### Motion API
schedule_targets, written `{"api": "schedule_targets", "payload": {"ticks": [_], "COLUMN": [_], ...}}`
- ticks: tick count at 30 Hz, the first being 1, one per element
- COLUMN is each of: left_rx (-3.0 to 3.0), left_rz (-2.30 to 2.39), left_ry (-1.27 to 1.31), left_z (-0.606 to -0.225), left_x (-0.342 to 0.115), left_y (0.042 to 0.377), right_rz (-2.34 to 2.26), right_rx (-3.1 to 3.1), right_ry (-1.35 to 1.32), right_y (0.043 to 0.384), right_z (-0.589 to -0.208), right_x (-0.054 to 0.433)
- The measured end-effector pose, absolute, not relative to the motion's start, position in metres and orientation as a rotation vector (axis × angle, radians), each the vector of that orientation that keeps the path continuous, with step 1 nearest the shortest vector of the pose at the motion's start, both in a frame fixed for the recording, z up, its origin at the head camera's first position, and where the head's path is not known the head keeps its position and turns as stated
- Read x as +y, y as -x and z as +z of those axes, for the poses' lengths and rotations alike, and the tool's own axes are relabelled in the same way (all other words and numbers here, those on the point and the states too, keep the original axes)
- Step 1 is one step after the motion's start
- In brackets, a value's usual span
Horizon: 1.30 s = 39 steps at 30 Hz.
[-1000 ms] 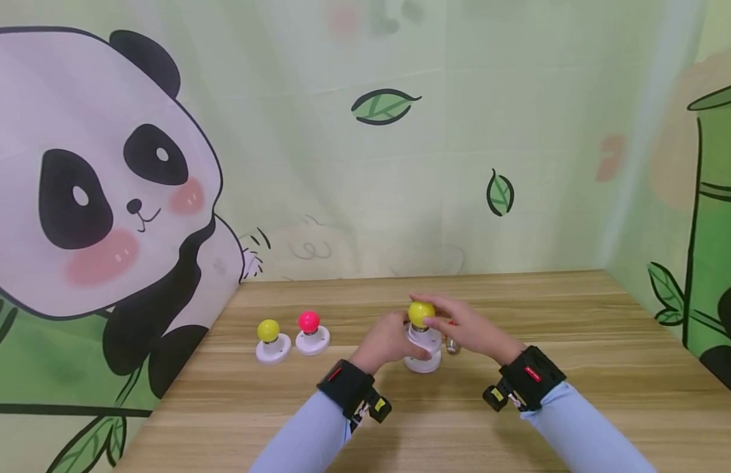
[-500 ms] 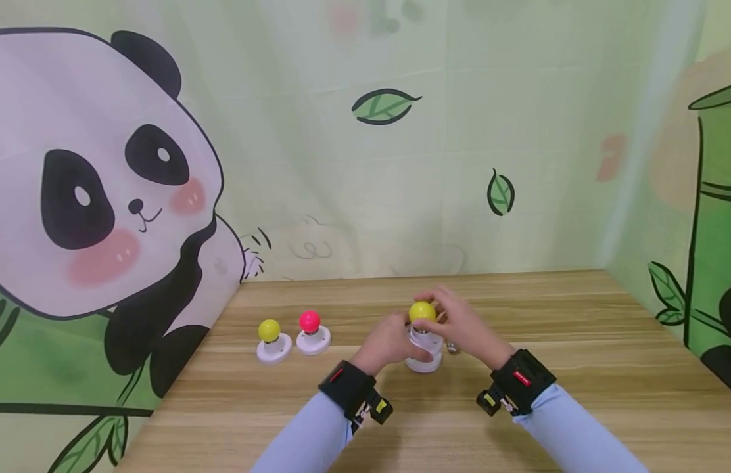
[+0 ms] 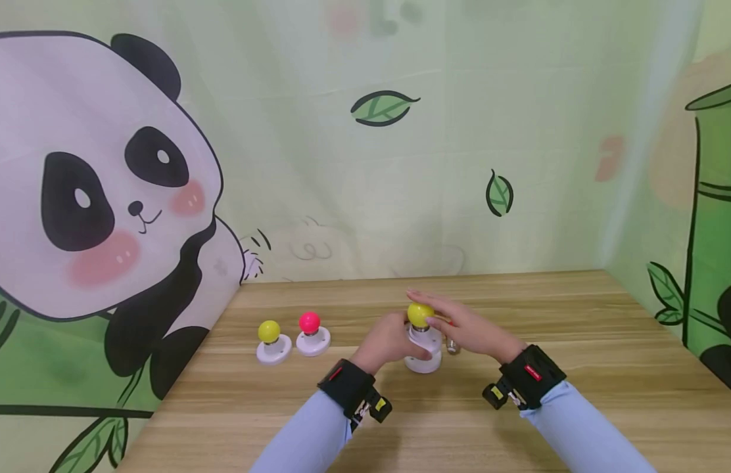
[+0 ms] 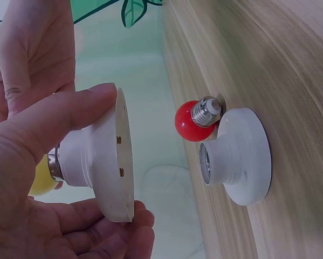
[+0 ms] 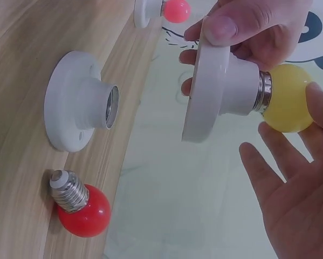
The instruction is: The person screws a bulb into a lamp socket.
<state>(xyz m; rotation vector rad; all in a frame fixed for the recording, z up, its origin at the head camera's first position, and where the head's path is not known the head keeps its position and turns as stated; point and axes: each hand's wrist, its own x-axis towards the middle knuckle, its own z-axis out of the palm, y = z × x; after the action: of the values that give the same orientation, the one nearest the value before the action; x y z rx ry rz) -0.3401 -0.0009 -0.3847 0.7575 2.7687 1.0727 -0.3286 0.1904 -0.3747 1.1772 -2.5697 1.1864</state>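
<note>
My left hand (image 3: 387, 341) grips a white lamp holder (image 4: 110, 156) by its round base, thumb on one side and fingers on the other. A yellow bulb (image 5: 288, 98) sits in the holder's socket, with some of its metal collar showing. My right hand (image 3: 472, 328) is at this bulb, its thumb against the yellow globe and its fingers spread and fairly straight around it. Beneath the held holder, a second white lamp holder (image 5: 77, 102) stands on the table with its socket bare. Beside it lies a red bulb (image 4: 193, 121), threaded metal cap exposed.
To the left on the wooden table (image 3: 282, 407) stand two more white holders, one with a yellow bulb (image 3: 269, 331), one with a pinkish-red bulb (image 3: 309, 322). A printed panda cloth (image 3: 318, 164) hangs behind the table.
My right hand closed in around the yellow bulb half a second ago, then drew back slightly right, its fingers straightening. My left hand and the held lamp holder stay nearly in place.
</note>
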Motion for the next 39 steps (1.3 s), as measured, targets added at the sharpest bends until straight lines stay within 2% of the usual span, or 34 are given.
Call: {"api": "schedule_targets", "payload": {"ticks": [9, 21, 27, 34, 39], "left_rx": [2.773, 2.802, 2.787, 2.77, 2.762], "left_rz": [1.067, 1.017, 1.047, 1.083, 1.085], "left_ry": [-0.754, -0.738, -0.712, -0.716, -0.716], "left_z": [-0.388, -0.385, -0.387, -0.388, -0.389], "left_x": [-0.002, -0.002, -0.002, -0.004, -0.006], "left_y": [0.341, 0.338, 0.338, 0.34, 0.34], "right_rz": [1.231, 1.181, 1.157, 1.196, 1.16], "right_rx": [-2.572, -2.549, -2.562, -2.552, -2.599], "right_ry": [-1.12, -0.825, -0.851, -1.06, -1.067], "right_y": [0.328, 0.329, 0.329, 0.327, 0.327], "right_z": [-0.375, -0.379, -0.381, -0.379, -0.38], "right_x": [0.188, 0.178, 0.179, 0.185, 0.185]}}
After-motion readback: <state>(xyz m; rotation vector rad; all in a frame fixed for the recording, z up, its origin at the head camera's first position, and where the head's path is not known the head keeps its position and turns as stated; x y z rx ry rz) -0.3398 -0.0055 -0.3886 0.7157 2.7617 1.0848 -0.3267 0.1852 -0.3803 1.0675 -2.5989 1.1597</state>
